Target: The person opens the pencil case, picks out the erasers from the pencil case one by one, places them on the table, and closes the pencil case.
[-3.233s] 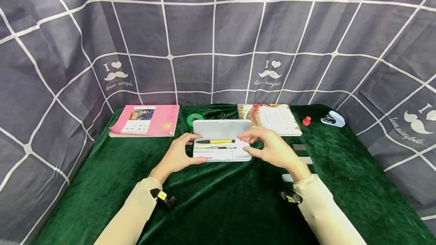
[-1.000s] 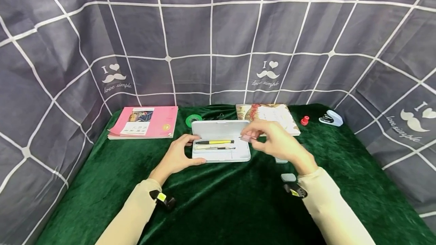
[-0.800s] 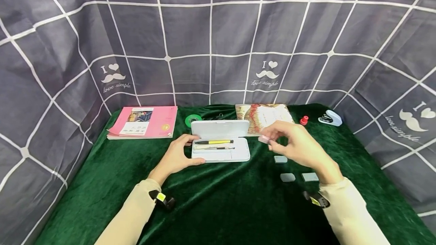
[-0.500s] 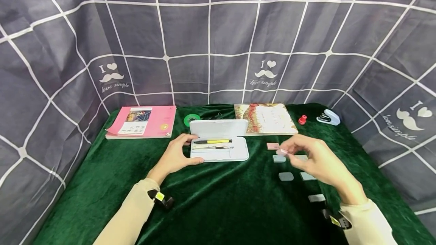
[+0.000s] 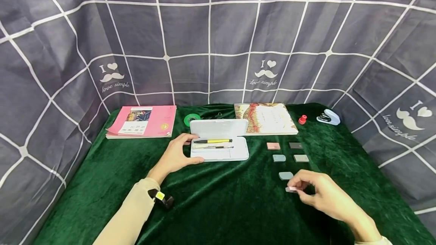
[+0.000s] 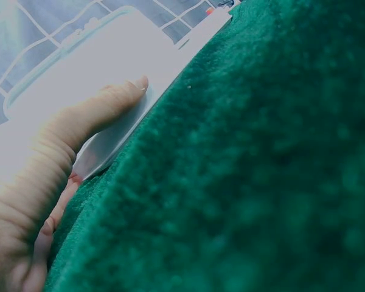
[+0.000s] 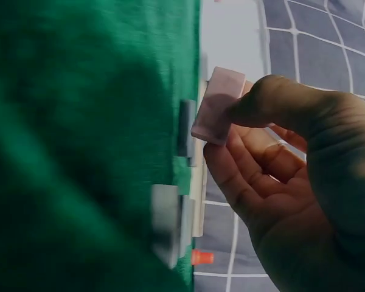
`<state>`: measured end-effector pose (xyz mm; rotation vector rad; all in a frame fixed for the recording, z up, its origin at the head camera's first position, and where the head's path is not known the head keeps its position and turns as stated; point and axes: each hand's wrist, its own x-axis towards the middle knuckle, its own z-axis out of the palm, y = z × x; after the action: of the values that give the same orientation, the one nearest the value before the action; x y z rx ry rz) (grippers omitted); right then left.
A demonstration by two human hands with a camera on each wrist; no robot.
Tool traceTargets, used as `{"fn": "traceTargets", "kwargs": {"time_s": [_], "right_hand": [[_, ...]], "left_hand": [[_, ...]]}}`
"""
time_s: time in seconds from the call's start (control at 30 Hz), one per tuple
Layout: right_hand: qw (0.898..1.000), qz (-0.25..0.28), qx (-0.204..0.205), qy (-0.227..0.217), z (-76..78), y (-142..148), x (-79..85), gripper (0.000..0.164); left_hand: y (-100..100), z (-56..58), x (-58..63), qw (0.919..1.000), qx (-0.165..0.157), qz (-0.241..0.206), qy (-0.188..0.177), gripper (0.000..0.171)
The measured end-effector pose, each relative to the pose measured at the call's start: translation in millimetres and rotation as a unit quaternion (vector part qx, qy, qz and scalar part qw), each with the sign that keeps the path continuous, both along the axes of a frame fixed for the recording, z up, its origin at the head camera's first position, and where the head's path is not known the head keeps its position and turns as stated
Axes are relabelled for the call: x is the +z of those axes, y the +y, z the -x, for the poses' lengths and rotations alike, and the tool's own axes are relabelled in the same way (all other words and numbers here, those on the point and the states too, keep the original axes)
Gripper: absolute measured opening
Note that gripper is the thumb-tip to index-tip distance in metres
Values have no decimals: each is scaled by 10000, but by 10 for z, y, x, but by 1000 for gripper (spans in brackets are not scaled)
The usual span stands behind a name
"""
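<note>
My left hand grips the left end of an open white pencil case, thumb along its front edge and fingers at the back. Inside lie a yellow-and-black pen and a thinner pen. At the right front, my right hand pinches a small pale pink eraser between thumb and fingertips, just above the cloth. Beyond that hand lie a pink eraser, a dark grey one, a bluish one, a whitish one and a grey-blue one.
Along the back are a pink book, green tape, a patterned book, a small red object and a white stapler-like item. Green velvet cloth covers the table; a grey curtain hangs behind.
The right hand took the pale pink eraser out of the pencil case and carried it right, then towards me, past the other erasers. The left hand keeps its hold on the case.
</note>
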<state>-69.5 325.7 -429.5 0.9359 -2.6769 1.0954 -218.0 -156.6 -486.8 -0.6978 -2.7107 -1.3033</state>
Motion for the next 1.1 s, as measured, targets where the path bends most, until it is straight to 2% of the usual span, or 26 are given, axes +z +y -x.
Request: {"fn": "traceTargets", "kwargs": {"time_s": [0.13, 0.37, 0.53, 0.63, 0.77, 0.9, 1.0, 1.1], "right_hand": [[9997, -110, 167, -117, -51, 5, -70, 45], [9987, -182, 465, 84, -63, 11, -123, 54], [9976, -195, 656, 64, -48, 16, -106, 48], [9979, -159, 633, 39, -10, 21, -59, 42], [9988, -85, 391, 276, 138, -29, 62, 44], [9985, 159, 140, 512, 398, -184, 202, 47], [9968, 645, 6, 474, 638, -345, 272, 37], [9906, 1322, -206, 271, 875, -494, 320, 25]], "left_hand": [[3, -3, 3, 10000, 0, -4, -5, 81], [2, -1, 4, 10000, 12, -8, 36, 81], [6, 1, 1, 10000, 7, -44, 45, 81], [9, 11, -6, 10000, -17, -24, 65, 82], [0, 26, -10, 9999, 7, 36, 115, 83], [-6, 17, -5, 9999, 62, 1, 130, 82], [2, 3, -12, 9998, 135, -156, 24, 84], [30, 5, -29, 9992, 93, -375, -124, 91]]}}
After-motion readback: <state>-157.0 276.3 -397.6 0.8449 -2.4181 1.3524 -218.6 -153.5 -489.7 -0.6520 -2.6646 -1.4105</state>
